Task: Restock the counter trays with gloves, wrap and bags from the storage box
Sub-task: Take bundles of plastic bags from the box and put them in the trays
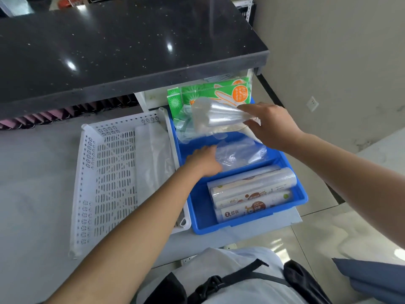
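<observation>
over the blue tray (293, 200) on the grey tabletop (32, 172): right hand (270, 126) pinches a clear plastic bag bundle (219, 116) above the tray's far end, fingers curled on its edge. left hand (205, 162) lies low in the tray's middle, touching a loose clear bag (241, 153); fingers hidden under the plastic, can't tell if spread or gripping. green glove packs (219, 93) stand upright at the tray's far end, behind the bundle. three wrap rolls (252, 194) lie side by side at the near end. white perforated tray (109, 172) sits touching the blue tray's left side, folded clear sheet (153, 154) along its right wall. black countertop (109, 47) overhangs behind.
</observation>
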